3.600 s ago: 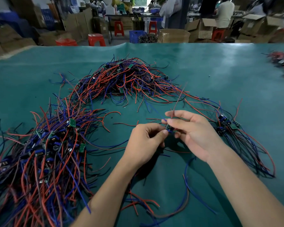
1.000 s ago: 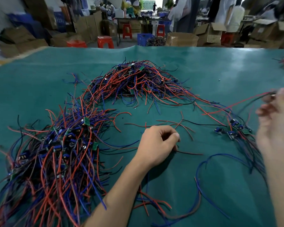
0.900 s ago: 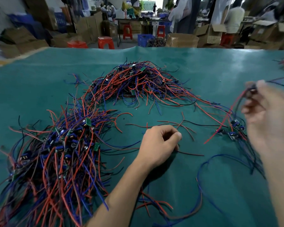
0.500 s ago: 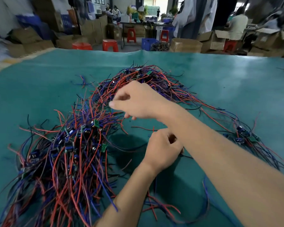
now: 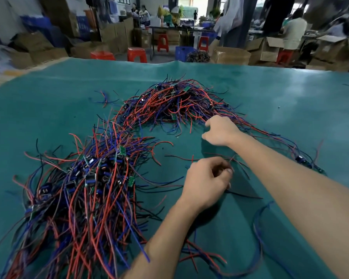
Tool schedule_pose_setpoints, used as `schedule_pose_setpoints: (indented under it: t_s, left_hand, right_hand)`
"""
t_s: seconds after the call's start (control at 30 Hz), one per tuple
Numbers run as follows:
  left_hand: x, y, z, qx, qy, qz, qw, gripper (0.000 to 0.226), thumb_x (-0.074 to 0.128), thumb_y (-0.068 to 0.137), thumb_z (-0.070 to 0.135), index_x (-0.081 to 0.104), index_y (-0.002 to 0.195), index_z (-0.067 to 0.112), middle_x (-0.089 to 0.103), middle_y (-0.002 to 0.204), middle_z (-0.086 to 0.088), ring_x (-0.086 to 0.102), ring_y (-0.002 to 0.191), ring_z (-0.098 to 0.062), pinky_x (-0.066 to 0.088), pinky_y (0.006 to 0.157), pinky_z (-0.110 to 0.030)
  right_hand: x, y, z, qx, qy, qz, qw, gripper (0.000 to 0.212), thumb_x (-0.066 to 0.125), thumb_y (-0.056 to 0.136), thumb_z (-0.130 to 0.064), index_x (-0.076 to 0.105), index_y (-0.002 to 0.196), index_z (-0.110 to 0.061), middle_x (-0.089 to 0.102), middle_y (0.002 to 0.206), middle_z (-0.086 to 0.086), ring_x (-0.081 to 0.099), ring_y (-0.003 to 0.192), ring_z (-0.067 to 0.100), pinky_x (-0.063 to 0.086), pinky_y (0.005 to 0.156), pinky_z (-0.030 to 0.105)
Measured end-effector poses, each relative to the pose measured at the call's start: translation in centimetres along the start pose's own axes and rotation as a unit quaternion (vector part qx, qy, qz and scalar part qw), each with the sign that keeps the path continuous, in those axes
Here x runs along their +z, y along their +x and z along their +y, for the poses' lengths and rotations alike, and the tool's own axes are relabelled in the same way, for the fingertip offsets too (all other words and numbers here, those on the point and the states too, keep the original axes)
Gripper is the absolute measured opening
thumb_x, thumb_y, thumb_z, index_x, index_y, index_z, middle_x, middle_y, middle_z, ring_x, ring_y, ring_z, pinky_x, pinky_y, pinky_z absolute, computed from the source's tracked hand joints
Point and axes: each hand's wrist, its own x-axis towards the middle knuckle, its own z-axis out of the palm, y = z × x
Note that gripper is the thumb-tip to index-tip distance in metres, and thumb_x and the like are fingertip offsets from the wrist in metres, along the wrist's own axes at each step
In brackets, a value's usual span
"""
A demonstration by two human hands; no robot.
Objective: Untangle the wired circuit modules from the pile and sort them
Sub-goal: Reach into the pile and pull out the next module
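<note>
Field note, head view: right hand (image 5: pixel 222 130) reaching toward the near edge of the far pile (image 5: pixel 175 103), which lies around the bench's middle, closer to the far edge. Fingers curled downward at the wire fringe; whether they pinch a lead I cannot tell, fingertips are hidden behind the knuckles. Left hand (image 5: pixel 207 183) rests lower, near the bench centre, fingers curled with thumb against fingertip over thin loose wires (image 5: pixel 234 160); it looks like a pinch on a strand, but the strand itself is too fine to confirm.

Near pile (image 5: pixel 85 190) sprawls toward the left near corner, green boards (image 5: pixel 122 151) and blue parts showing on top. A few freed modules (image 5: pixel 302 161) lie toward the right edge of the green bench cover (image 5: pixel 290 101).

Risks as I judge them:
- pulling one lead from the far pile drags a whole clump, since red and blue wires cross thickly
- a hard tug could strain a solder joint
- the right forearm sits over loose strands and could sweep them back into a tangle
- the sorted group touches trailing wires, so piles may re-mix
</note>
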Motion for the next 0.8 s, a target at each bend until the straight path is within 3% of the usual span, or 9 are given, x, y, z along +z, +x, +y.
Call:
schedule_pose_setpoints:
  t_s: [0.13, 0.23, 0.3, 0.37, 0.43, 0.53, 0.57, 0.67, 0.8]
  left_hand:
    - [0.0, 0.0, 0.0, -0.004, -0.007, 0.011, 1.000, 0.012, 0.057, 0.082, 0.021, 0.068, 0.082, 0.022, 0.072, 0.064, 0.001, 0.070, 0.067, -0.014, 0.057, 0.080, -0.035]
    - [0.0, 0.2, -0.2, -0.008, -0.023, 0.040, 0.999, 0.011, 0.058, 0.087, 0.017, 0.067, 0.091, 0.020, 0.073, 0.067, 0.001, 0.068, 0.066, -0.012, 0.055, 0.075, -0.028]
    - [0.0, 0.4, -0.4, -0.022, -0.052, 0.065, 0.996, 0.012, 0.057, 0.092, 0.019, 0.063, 0.102, 0.020, 0.074, 0.074, 0.000, 0.066, 0.068, -0.013, 0.055, 0.077, -0.033]
    - [0.1, 0.5, -0.5, -0.040, -0.077, 0.080, 0.993, 0.013, 0.054, 0.096, 0.025, 0.060, 0.107, 0.022, 0.075, 0.082, 0.000, 0.062, 0.067, -0.013, 0.055, 0.077, -0.043]
    - [0.1, 0.6, -0.6, -0.049, -0.089, 0.086, 0.991, 0.013, 0.050, 0.100, 0.031, 0.058, 0.107, 0.024, 0.075, 0.087, 0.002, 0.061, 0.064, -0.010, 0.054, 0.068, -0.043]
    - [0.1, 0.5, -0.5, -0.060, -0.104, 0.090, 0.989, 0.024, 0.044, 0.103, 0.039, 0.058, 0.104, 0.019, 0.075, 0.091, 0.004, 0.062, 0.059, -0.012, 0.051, 0.062, -0.038]
    - [0.0, 0.5, -0.5, -0.063, -0.103, 0.090, 0.989, 0.030, 0.043, 0.102, 0.043, 0.058, 0.100, 0.017, 0.074, 0.090, 0.004, 0.062, 0.060, -0.014, 0.051, 0.062, -0.039]
    - [-0.2, 0.5, -0.6, -0.064, -0.090, 0.100, 0.989, 0.043, 0.043, 0.098, 0.051, 0.061, 0.091, 0.013, 0.071, 0.082, -0.006, 0.059, 0.064, -0.023, 0.051, 0.069, -0.051]
    - [-0.3, 0.6, -0.7, -0.041, -0.112, 0.094, 0.988, 0.029, 0.051, 0.094, 0.035, 0.068, 0.091, 0.012, 0.069, 0.072, 0.003, 0.053, 0.059, -0.015, 0.049, 0.064, -0.042]
  right_hand:
    - [-1.4, -1.3, 1.0, 0.006, 0.045, 0.035, 0.998, 0.015, 0.069, 0.086, -0.017, 0.076, 0.086, -0.003, 0.068, 0.086, 0.018, 0.059, 0.084, 0.033, 0.047, 0.073, 0.031]
    - [-3.0, -3.9, 2.6, 0.024, 0.130, 0.070, 0.989, 0.010, 0.074, 0.086, -0.023, 0.082, 0.083, -0.017, 0.075, 0.090, 0.007, 0.064, 0.092, 0.028, 0.039, 0.076, 0.026]
    - [-3.6, -6.2, 3.8, 0.031, 0.175, 0.095, 0.980, 0.010, 0.075, 0.085, -0.025, 0.080, 0.077, -0.025, 0.077, 0.091, 0.003, 0.066, 0.094, 0.025, 0.041, 0.076, 0.029]
    - [-3.5, -8.4, 4.9, 0.021, 0.203, 0.116, 0.972, 0.010, 0.075, 0.085, -0.028, 0.080, 0.078, -0.022, 0.079, 0.094, 0.003, 0.069, 0.096, 0.028, 0.050, 0.080, 0.038]
    - [-3.0, -10.7, 5.4, 0.002, 0.243, 0.131, 0.961, 0.010, 0.076, 0.085, -0.029, 0.080, 0.086, -0.020, 0.078, 0.093, 0.003, 0.070, 0.098, 0.026, 0.053, 0.088, 0.036]
    - [-1.9, -13.7, 5.2, -0.041, 0.316, 0.136, 0.938, 0.007, 0.077, 0.087, -0.024, 0.082, 0.085, -0.029, 0.078, 0.082, -0.016, 0.073, 0.088, 0.008, 0.053, 0.084, 0.029]
    - [-1.3, -14.4, 5.0, -0.063, 0.317, 0.134, 0.937, 0.010, 0.077, 0.087, -0.023, 0.082, 0.083, -0.030, 0.077, 0.079, -0.018, 0.072, 0.084, 0.004, 0.052, 0.081, 0.026]
    - [0.2, -15.4, 3.9, -0.130, 0.261, 0.129, 0.948, 0.017, 0.076, 0.087, -0.021, 0.081, 0.074, -0.029, 0.075, 0.073, -0.016, 0.064, 0.080, 0.013, 0.046, 0.075, 0.028]
    - [0.7, -15.6, 3.6, -0.160, 0.272, 0.107, 0.943, 0.011, 0.068, 0.081, -0.033, 0.076, 0.075, -0.034, 0.070, 0.063, -0.016, 0.060, 0.064, 0.005, 0.040, 0.065, 0.017]
